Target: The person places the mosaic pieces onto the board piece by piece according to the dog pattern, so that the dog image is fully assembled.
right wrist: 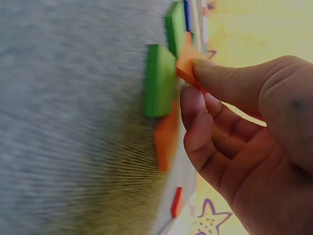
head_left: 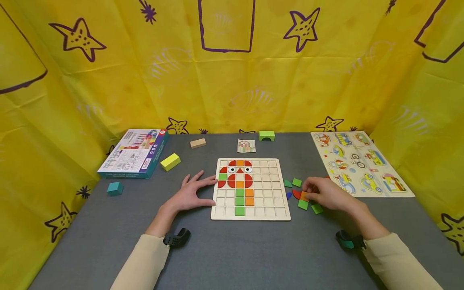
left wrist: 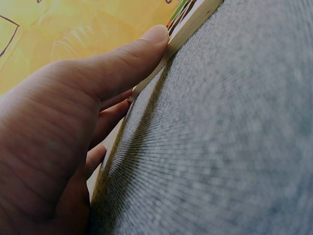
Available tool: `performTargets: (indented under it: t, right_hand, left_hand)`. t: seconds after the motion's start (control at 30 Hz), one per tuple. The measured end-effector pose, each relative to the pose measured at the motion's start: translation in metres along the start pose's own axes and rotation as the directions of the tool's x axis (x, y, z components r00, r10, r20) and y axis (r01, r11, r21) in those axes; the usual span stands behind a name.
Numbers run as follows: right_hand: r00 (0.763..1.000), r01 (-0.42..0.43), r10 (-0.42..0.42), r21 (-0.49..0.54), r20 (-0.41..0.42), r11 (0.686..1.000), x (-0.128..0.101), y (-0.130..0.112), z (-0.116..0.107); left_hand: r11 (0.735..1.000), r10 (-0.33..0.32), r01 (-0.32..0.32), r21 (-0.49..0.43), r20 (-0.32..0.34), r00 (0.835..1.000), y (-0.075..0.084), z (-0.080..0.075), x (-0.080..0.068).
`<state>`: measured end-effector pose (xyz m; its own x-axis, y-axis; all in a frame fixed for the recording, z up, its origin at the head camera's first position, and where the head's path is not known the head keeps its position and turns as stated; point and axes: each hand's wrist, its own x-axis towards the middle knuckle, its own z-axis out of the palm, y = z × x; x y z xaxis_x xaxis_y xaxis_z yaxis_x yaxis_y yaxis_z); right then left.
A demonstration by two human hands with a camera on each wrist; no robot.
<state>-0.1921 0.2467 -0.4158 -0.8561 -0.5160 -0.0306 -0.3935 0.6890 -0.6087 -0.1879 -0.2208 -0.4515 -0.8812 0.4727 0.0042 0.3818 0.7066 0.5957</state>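
A person sits at a grey table with a square wooden grid board (head_left: 251, 189) near its middle. On the board's left half a picture made of coloured tiles is partly built: red and orange pieces with two eyes near the far edge, then a short column of orange and green squares running toward the near edge. Most cells, including the whole right half, are bare wood, so the picture appears well short of finished.

The left hand (head_left: 192, 193) lies flat with fingers spread, thumb pressed against the board's left edge. The right hand (head_left: 326, 194) is just right of the board among loose tiles (head_left: 297, 182), its thumb and fingers pinching an orange tile (right wrist: 188, 63); the blurred wrist view suggests it is barely lifted off the table. A small pattern card (head_left: 246, 146) lies beyond the board's far edge.
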Motion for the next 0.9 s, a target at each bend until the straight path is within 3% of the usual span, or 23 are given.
performTargets:
  t: [0.17,0.4,0.9]
  right_hand:
    - [0.999,0.034,-0.034,0.002,-0.041,0.999,0.005,-0.007,-0.002]
    - [0.995,0.081,-0.081,-0.007,-0.059,0.997,0.03,-0.02,0.016]
    - [0.987,0.161,-0.162,0.027,0.026,0.987,0.078,-0.066,0.052]
  left_hand:
    - [1.0,0.0,0.0,0.006,-0.009,1.0,0.001,-0.001,0.0]
    - [1.0,-0.015,0.015,0.003,0.006,1.0,0.002,0.001,0.001]
    - [1.0,-0.018,0.018,0.012,0.003,1.0,0.002,0.0,0.001]
